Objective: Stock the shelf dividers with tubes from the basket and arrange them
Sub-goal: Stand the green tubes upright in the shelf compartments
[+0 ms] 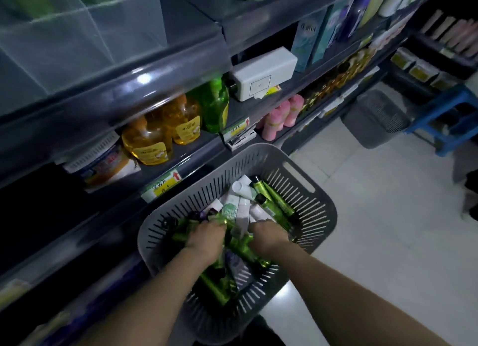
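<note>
A grey slotted basket (305, 203) stands on the floor against the shelf unit, holding several green tubes (278, 199) and white tubes (241, 208) in a loose pile. Both my hands reach down into it. My left hand (204, 238) has its fingers curled round green tubes near the basket's middle. My right hand (269, 236) curls over the pile just right of it, on a green tube; its fingertips are hidden. Clear plastic shelf dividers (77, 35) stand on the top-left shelf, with blurred green items behind them.
Dark grey shelves (181, 154) carry orange soap bottles (148, 144), a green bottle (216, 105), pink bottles (282, 115) and a white box (263, 73). A second grey basket (375, 118) and a blue stool (450, 118) stand on the white tiled floor to the right.
</note>
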Demonstrator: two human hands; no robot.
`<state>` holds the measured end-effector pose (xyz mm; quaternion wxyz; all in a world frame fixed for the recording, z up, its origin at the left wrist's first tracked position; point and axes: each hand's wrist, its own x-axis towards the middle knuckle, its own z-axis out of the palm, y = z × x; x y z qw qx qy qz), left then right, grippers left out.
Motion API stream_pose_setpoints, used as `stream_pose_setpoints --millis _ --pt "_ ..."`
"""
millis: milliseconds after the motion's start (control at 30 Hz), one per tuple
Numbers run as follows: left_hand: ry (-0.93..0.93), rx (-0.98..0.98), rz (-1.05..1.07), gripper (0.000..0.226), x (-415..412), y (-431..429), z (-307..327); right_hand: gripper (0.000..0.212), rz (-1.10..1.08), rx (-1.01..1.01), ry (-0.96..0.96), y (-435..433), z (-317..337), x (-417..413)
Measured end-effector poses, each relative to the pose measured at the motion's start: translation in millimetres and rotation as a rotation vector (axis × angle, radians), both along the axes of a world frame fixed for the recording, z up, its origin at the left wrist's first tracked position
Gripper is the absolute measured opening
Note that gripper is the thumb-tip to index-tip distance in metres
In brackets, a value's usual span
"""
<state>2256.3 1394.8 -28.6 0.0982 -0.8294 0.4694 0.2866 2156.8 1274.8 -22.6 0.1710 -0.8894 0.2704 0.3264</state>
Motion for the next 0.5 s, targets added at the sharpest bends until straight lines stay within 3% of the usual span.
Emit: stream_pose_setpoints --millis 67,167,267,367,500 --pt "0.041 0.019 0.089 0.032 -2 -4 -13 0.04 -0.055 0.069 0.027 -1 -12 5" --pt "0.018 0.036 0.211 0.056 -2 -11 -28 0.043 -0.127 0.232 0.065 -1 -31 14" --pt "-0.031 0.042 0.278 0.067 -2 -18 -42 0.043 -0.247 0.321 0.083 0 -49 19" --pt "-0.011 0.075 0.425 0.075 -2 -21 -53 0.037 -0.288 0.303 0.095 -3 -57 21" --pt "0.003 0.053 0.619 0.066 -2 -23 -53 0.026 -0.344 0.2 0.025 -6 -63 21"
